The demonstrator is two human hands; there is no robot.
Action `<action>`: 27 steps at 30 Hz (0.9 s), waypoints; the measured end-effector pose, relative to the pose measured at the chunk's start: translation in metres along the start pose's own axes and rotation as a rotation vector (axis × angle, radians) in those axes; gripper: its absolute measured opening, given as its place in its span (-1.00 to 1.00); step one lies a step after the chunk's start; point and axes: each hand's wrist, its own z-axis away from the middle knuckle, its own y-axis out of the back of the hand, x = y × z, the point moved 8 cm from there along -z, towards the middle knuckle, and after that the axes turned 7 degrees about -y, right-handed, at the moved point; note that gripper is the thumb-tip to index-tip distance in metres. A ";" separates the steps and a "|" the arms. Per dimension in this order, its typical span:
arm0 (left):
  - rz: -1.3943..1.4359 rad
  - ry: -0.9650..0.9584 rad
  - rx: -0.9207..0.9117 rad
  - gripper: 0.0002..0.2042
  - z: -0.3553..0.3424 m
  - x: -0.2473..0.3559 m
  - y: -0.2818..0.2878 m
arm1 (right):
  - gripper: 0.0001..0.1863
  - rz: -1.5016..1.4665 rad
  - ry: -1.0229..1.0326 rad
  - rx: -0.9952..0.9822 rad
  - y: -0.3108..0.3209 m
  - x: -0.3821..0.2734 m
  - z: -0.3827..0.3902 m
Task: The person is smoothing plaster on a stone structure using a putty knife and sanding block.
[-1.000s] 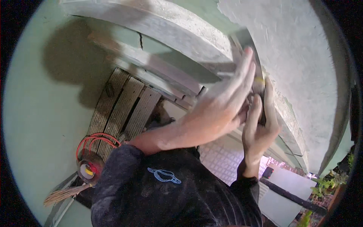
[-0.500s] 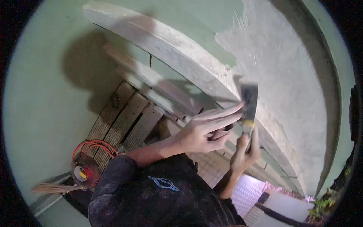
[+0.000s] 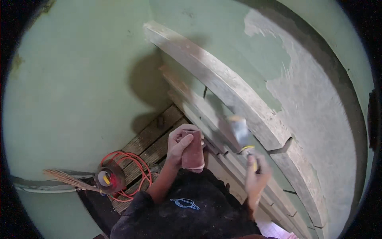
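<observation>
My left hand (image 3: 175,145) is closed around a folded piece of reddish-brown sandpaper (image 3: 192,149), held in front of my chest with the thumb across its face. My right hand (image 3: 256,177) grips the handle of a putty knife (image 3: 241,133), its blade pointing up and blurred by motion. A pale patch shows at the blade's tip; I cannot tell what it is. The knife is apart from the curved whitish ledge (image 3: 223,81), which runs along the wall beyond both hands. A notch breaks the ledge's edge right of the blade.
Grey filler (image 3: 318,99) covers part of the green wall (image 3: 79,71) at right. Narrower ledges (image 3: 191,99) lie below the curved one. Wooden slats (image 3: 155,123), an orange cable (image 3: 139,163), a dark red round container (image 3: 115,177) and a straw brush (image 3: 67,179) sit at lower left.
My left hand has come away from the blade and down to my chest, its sandpaper now plainly visible. My right hand has lowered with the putty knife, away from the ledge. The view has shifted left.
</observation>
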 end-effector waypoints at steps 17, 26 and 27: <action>-0.467 -0.590 0.309 -0.82 -0.071 0.138 0.032 | -0.58 0.339 0.480 -0.190 -0.087 -0.111 -0.040; -0.977 -0.666 -0.286 -0.58 -0.120 0.148 -0.081 | -0.60 -0.052 -0.007 0.257 0.009 -0.110 -0.058; -0.973 -0.761 -0.437 -0.46 -0.123 0.133 -0.094 | -0.60 -0.041 -0.024 0.278 0.007 -0.111 -0.060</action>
